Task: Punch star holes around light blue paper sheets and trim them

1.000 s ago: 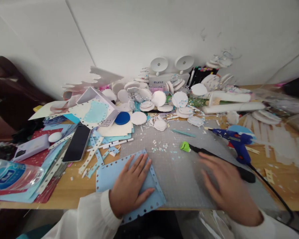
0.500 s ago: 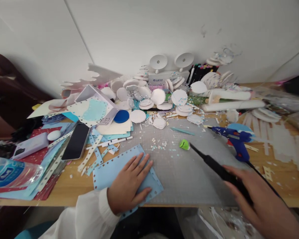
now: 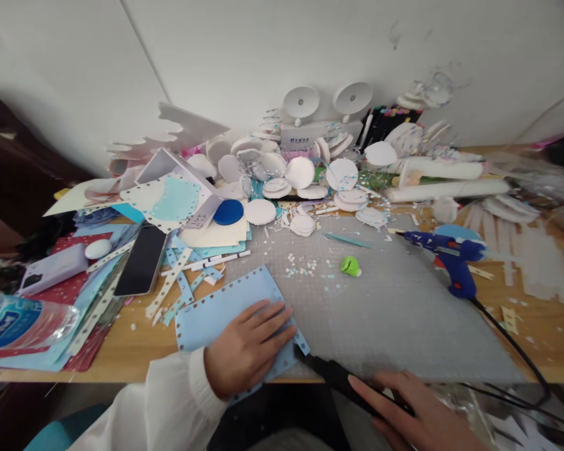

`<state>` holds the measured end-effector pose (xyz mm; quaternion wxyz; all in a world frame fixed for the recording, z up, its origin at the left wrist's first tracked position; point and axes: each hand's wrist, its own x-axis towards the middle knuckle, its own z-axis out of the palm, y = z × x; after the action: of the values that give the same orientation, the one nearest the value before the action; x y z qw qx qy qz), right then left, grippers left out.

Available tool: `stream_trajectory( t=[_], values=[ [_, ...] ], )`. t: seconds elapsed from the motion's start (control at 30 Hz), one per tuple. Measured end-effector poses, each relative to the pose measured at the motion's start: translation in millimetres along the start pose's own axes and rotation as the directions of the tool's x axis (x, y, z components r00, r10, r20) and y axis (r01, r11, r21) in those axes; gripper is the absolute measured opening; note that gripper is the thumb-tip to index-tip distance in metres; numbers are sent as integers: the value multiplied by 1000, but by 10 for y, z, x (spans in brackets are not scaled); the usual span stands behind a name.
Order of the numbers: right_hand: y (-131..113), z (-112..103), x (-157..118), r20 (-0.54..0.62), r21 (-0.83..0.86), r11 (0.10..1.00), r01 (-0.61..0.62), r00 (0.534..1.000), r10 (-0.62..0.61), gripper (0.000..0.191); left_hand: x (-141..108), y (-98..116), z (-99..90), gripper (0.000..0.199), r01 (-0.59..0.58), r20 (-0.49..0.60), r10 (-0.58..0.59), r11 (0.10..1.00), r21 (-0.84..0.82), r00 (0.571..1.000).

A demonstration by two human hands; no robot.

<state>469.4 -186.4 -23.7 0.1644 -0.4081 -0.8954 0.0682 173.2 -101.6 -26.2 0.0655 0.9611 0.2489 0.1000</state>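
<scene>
A light-blue paper sheet [image 3: 230,300] with small punched holes along its edges lies at the front of the grey cutting mat [image 3: 404,313]. My left hand [image 3: 251,347] lies flat on the sheet, fingers stretched out, pressing it down. My right hand [image 3: 413,407] is closed around the handle of a long black tool [image 3: 341,379] that looks like scissors. Its narrow tip meets the sheet's lower right edge, close to my left fingertips. Whether the blades are apart is hard to make out. A small green object [image 3: 350,266] sits on the mat beyond.
A blue glue gun [image 3: 451,250] lies on the right, its cable running off the front edge. White foam-like discs [image 3: 301,172] crowd the back. To the left are a phone [image 3: 141,260], paper strips [image 3: 169,282] and a water bottle [image 3: 21,322]. Tiny paper bits [image 3: 301,266] dot the mat.
My right hand has brought the black tool left and toward me, from near the green object to the sheet's edge. My left fingers have drawn closer together on the sheet.
</scene>
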Motion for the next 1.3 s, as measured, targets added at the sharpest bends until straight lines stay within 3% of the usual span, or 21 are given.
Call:
stream_trajectory(
  t=[0.17, 0.3, 0.53, 0.77, 0.9, 1.03, 1.3],
  values=[
    [45, -10, 36, 8, -62, 998, 2, 1000, -2, 39, 13, -4, 3, 42, -1, 5, 1, 1000, 3, 1000],
    [77, -38, 14, 31, -29, 999, -31, 999, 32, 42, 11, -5, -5, 43, 5, 2, -5, 999, -35, 1000],
    [124, 48, -12, -37, 28, 1000, -7, 999, 8, 42, 11, -4, 5, 43, 14, -13, -15, 998, -58, 1000],
    [132, -25, 21, 45, 60, 996, -67, 997, 64, 41, 18, 3, -4, 44, 20, 0, -20, 998, -63, 1000],
    [139, -13, 53, -15, 39, 998, -42, 999, 43, 40, 27, 10, -15, 43, 22, -5, -22, 998, -58, 1000],
    [106, -52, 129, 49, 70, 996, -53, 998, 50, 39, 21, 9, -10, 44, 31, -12, -32, 997, -76, 999],
    [78, 8, 208, 14, 76, 994, -83, 997, 82, 37, 14, 7, 4, 47, 40, -2, -40, 994, -101, 999]
  ],
)
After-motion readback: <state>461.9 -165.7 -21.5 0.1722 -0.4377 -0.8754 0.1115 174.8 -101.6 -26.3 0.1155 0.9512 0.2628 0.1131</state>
